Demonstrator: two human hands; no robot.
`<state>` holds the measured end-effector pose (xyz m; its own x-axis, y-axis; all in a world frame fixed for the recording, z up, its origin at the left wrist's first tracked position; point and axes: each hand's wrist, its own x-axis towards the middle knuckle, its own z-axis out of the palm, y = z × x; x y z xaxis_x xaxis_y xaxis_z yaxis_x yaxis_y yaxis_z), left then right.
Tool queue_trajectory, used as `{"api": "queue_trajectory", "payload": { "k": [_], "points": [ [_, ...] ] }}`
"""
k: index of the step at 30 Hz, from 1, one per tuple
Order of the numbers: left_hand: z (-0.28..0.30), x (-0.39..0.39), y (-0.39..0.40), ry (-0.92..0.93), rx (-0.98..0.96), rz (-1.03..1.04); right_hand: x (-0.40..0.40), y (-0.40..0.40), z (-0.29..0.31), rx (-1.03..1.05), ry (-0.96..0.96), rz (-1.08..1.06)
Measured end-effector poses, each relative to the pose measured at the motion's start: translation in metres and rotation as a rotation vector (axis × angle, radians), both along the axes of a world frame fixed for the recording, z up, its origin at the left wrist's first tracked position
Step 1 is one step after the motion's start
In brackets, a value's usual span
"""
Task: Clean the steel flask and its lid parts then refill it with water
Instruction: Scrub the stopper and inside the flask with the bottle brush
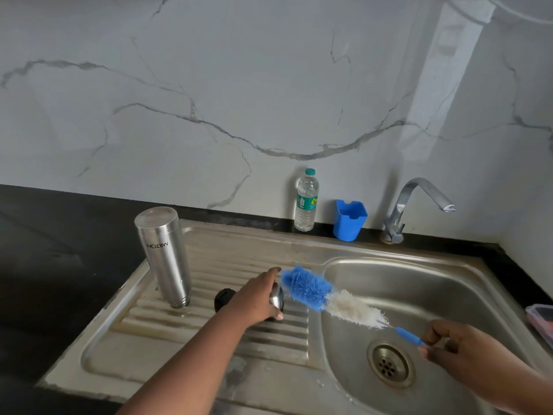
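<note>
Ribbed steel drainboard (191, 339) under inverted cylindrical steel flask (164, 254) at nine o'clock; left hand (257, 301) grasped shiny steel lid cup (276, 297), right hand (460, 348) pinched blue-and-white bristle bottle brush (326, 296); veined white marble wall (209, 100) at twelve.

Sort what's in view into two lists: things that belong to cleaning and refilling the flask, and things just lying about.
For the job:
steel flask, upside down on the drainboard
steel lid cup in the left hand
black lid part
bottle brush, held by the right hand
tap
sink

Lying about:
plastic water bottle
blue cup
pink-lidded box
</note>
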<state>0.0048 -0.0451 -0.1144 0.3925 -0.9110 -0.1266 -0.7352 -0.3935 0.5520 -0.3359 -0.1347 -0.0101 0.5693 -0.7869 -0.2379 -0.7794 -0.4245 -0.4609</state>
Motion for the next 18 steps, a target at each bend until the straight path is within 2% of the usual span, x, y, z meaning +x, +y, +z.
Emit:
{"api": "queue_trajectory", "payload": {
  "k": [5,7,9,13,18],
  "points": [
    [0.01,0.008,0.004,-0.202,0.053,-0.051,0.009,-0.001,0.003,-0.008,-0.014,0.013],
    [0.02,0.018,0.012,-0.298,0.066,-0.023,0.011,-0.002,0.004,-0.005,-0.015,0.018],
    [0.027,0.03,0.024,-0.319,0.097,0.039,0.014,-0.001,0.005,0.005,-0.019,0.025],
    [0.021,0.045,0.047,-0.178,0.173,0.168,0.019,0.003,0.01,0.009,-0.01,0.048],
    [-0.008,0.04,0.059,0.116,0.028,0.401,0.025,0.01,0.011,-0.011,-0.016,0.106]
  ]
}}
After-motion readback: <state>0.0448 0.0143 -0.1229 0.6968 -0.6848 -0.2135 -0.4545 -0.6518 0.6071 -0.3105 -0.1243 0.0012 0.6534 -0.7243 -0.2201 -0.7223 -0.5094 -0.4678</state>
